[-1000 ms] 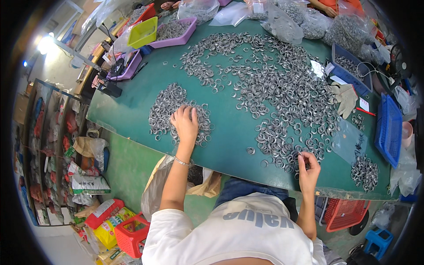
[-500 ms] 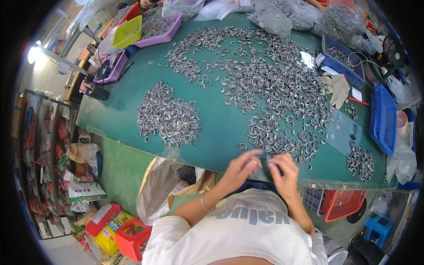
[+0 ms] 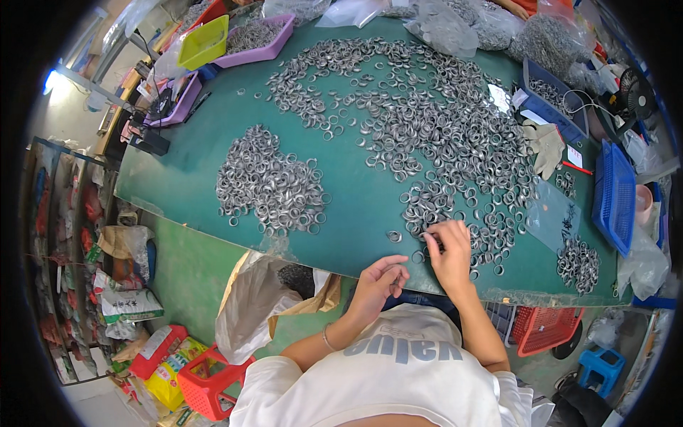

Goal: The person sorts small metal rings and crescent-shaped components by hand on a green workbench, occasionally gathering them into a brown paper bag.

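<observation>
A green table (image 3: 356, 213) is covered with metal rings. A separate pile of rings (image 3: 270, 185) lies on the left, and a wide spread of rings (image 3: 441, 121) fills the middle and right. My right hand (image 3: 448, 249) rests on the near edge of that spread, its fingertips pinched on a ring. My left hand (image 3: 380, 281) hovers at the table's near edge, just left of the right hand, with its fingers curled; whether it holds anything does not show. A single ring (image 3: 393, 235) lies just beyond it. A small pile of rings (image 3: 578, 260) sits at the far right.
Purple tray (image 3: 260, 35) and yellow-green tray (image 3: 205, 41) stand at the back left. A blue bin (image 3: 551, 96), blue basket (image 3: 615, 196), white gloves (image 3: 544, 142) and clear plastic sheet (image 3: 555, 217) lie on the right. Below the table are a white bag (image 3: 249, 306) and red baskets (image 3: 206, 384).
A second ago my left hand lay on the left pile. It came back to meet the right hand at the near edge; now the right hand has reached onto the rings.
</observation>
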{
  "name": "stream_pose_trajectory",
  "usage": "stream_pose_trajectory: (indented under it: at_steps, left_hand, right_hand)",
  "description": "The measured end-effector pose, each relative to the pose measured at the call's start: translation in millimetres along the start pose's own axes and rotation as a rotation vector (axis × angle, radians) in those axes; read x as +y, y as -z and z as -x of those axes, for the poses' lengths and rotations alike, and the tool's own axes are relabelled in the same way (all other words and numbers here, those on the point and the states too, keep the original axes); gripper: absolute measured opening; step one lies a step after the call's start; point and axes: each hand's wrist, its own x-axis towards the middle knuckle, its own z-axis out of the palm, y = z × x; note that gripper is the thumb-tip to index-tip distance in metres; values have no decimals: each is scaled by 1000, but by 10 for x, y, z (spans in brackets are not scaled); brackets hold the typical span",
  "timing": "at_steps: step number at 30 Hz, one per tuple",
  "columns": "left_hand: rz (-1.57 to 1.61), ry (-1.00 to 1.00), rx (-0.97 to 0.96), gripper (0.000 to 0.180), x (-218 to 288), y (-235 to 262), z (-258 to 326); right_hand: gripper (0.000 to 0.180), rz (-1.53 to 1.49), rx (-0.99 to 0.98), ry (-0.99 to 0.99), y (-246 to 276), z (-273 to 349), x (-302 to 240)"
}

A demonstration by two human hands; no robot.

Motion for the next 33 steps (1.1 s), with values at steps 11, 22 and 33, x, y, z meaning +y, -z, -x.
stream_pose_trajectory:
  at_steps: [11, 22, 33]
  left_hand:
    - [51, 56, -113, 28, -162, 28, -171]
    - [183, 34, -336, 27, -77, 54, -290]
    - [124, 163, -334, 32, 55, -34, -311]
  right_hand:
    - [12, -302, -318, 68, 335, 55, -277]
    - [12, 253, -47, -134, 9, -230, 112]
    - [14, -128, -127, -118, 304, 28, -103]
